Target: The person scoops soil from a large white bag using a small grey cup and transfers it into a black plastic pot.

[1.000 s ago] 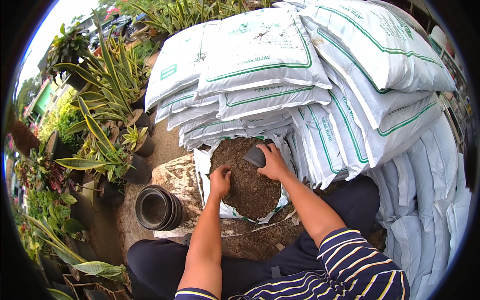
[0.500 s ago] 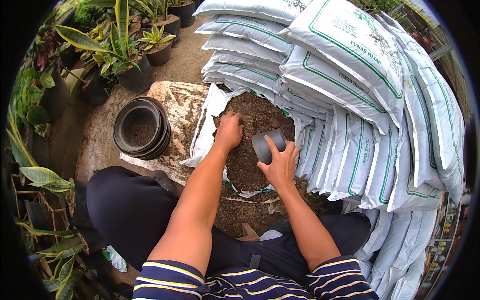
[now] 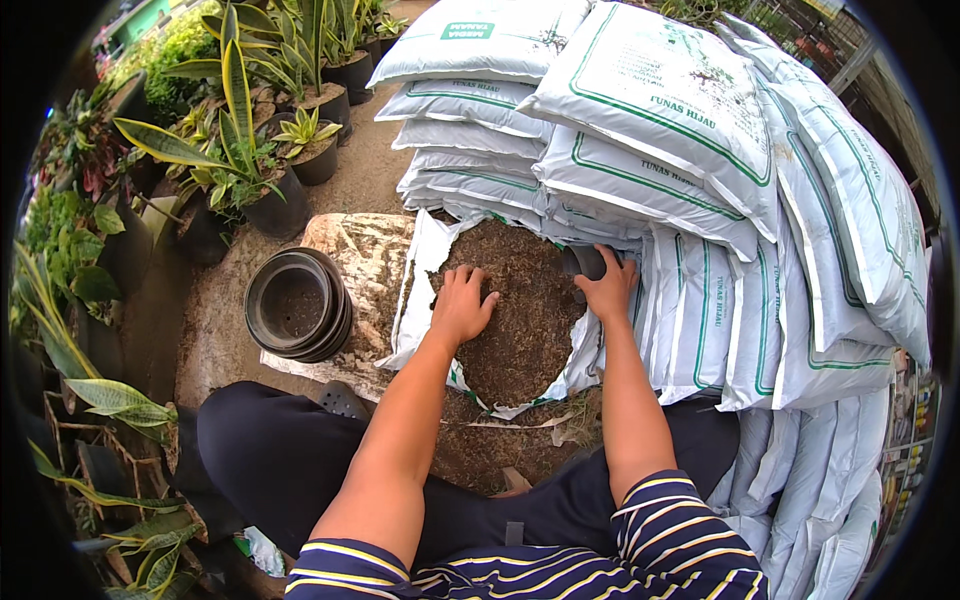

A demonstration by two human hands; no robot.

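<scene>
Two bare hands at an open sack of growing medium, seen from above. The dark pot (image 3: 582, 262), small and tilted, lies at the far right edge of the dark soil (image 3: 515, 335); the right hand (image 3: 609, 287) grips it between thumb and fingers. The left hand (image 3: 463, 303) is open, fingers loosely extended and thumb apart, resting on the left part of the soil; the pot lies to its right and a little farther off, with bare soil between.

The right hand covers part of the pot, and its contents cannot be made out. The undersides of the left fingers are hidden — whether soil lies beneath the palm cannot be told. Lower parts of the open sack (image 3: 408, 318) are concealed by its folded white rim and by the soil; the outermost plants are cut off by the dark lens border.

Left of the sack, nested black pots (image 3: 340, 318) stand on a pale, stained sheet (image 3: 365, 243), near a dark perforated shoe (image 3: 343, 400). Full white sacks with green lines (image 3: 655, 95) are piled along the far and right sides, hemming in the right hand; dark-trousered legs (image 3: 285, 455) close the near side. Potted plants (image 3: 283, 208) line the far left.
</scene>
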